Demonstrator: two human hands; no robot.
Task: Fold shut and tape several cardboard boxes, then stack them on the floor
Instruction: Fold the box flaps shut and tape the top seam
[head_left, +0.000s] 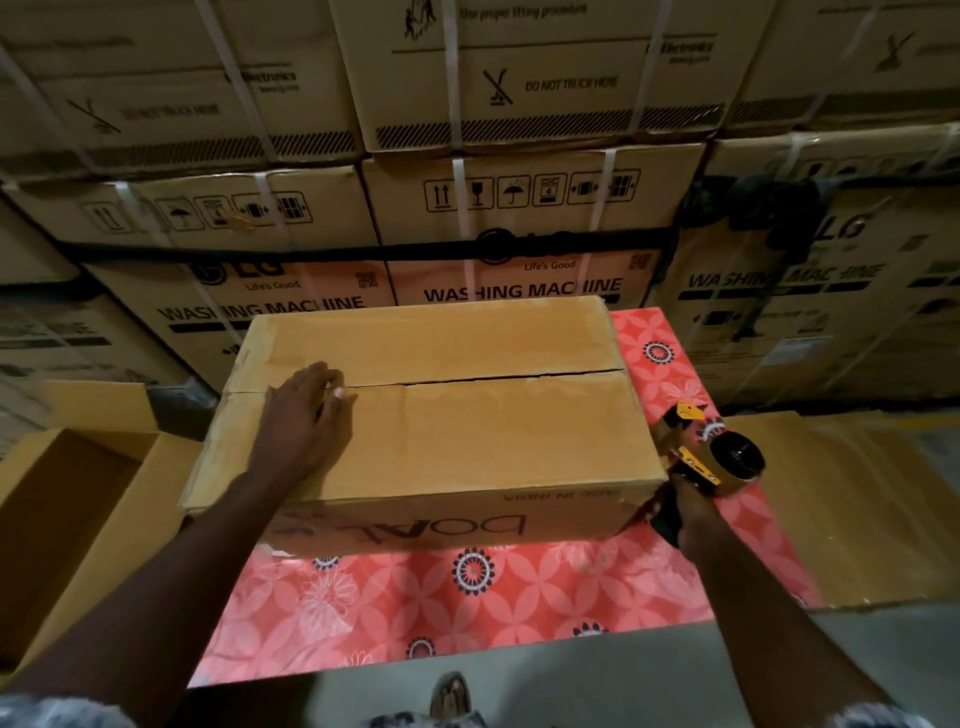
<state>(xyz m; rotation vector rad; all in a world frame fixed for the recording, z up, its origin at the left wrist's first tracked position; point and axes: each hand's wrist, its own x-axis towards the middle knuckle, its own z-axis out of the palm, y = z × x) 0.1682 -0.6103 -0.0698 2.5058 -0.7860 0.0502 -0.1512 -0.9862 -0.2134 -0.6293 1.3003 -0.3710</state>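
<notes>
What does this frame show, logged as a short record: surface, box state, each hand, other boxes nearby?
surface: red floral-patterned table
box: cardboard box on the table, top flaps folded shut, centre seam showing no tape
left hand: left hand flat on the box top at the seam
right hand: right hand gripping a tape dispenser beside the box's right end
nearby: open box at left; washing machine cartons stacked behind

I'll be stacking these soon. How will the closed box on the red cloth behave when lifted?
The box looks stiff-walled, but its top seam is untaped, so the flaps may spring open once the left hand lifts. Broad and low, it seems unlikely to tip. Weight can't be judged.
</notes>
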